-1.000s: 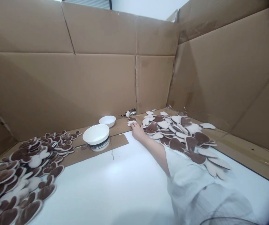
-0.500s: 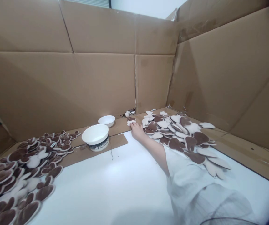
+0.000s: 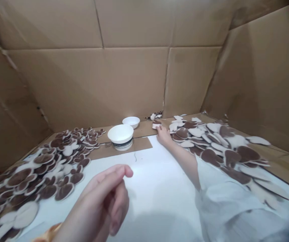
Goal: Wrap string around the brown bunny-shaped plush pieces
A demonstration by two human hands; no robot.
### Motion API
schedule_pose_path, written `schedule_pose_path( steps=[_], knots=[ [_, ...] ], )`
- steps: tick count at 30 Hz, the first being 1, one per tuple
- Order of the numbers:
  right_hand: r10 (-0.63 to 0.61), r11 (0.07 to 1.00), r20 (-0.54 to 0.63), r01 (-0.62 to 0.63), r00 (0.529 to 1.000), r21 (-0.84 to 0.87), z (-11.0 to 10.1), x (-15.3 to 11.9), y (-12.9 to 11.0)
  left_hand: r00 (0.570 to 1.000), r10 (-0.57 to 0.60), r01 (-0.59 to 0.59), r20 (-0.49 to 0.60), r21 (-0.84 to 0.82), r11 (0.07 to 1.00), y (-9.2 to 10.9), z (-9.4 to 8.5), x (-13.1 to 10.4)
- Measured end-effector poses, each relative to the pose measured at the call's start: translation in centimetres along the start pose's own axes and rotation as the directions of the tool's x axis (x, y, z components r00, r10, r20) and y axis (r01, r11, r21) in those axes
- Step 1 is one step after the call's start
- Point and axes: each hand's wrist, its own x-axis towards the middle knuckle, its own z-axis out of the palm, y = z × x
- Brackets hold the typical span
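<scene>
My right hand [image 3: 163, 133] lies stretched far out on the white table, fingers resting at the near edge of the right pile of flat brown-and-white heart-shaped pieces [image 3: 217, 141]. A small white piece [image 3: 156, 126] sits just beyond its fingertips; I cannot tell whether the fingers grip anything. My left hand [image 3: 104, 201] hovers close to the camera at the bottom left, fingers loosely curled with nothing between them. A white sleeve [image 3: 235, 208] covers my right upper arm.
A second heap of brown-and-white pieces [image 3: 46, 168] covers the left side. Two white bowls, a larger one [image 3: 120, 136] and a smaller one [image 3: 131, 121], stand on a cardboard strip [image 3: 124, 148]. Tall cardboard walls [image 3: 134, 77] enclose the white tabletop [image 3: 154, 188].
My left hand has come into view at the bottom left. The view has swung left and down. My right hand stays at the pile's edge.
</scene>
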Motion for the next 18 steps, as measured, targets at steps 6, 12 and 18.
schedule_pose_path(
  steps=[6,12,18],
  knots=[
    [0.051,0.999,-0.063,-0.05,0.997,0.021,0.4,0.8,0.4,1.0,-0.002,0.002,-0.013,0.006,1.0,0.3,0.4,0.5],
    [0.107,0.994,-0.122,-0.102,0.987,0.044,0.5,1.7,0.6,1.0,-0.002,0.002,-0.003,0.015,1.0,0.0,0.2,0.3],
    [0.107,0.989,-0.166,-0.087,0.98,0.123,0.2,1.9,1.0,0.999,-0.021,0.022,0.033,-0.007,1.0,0.9,1.1,0.0]
  ],
)
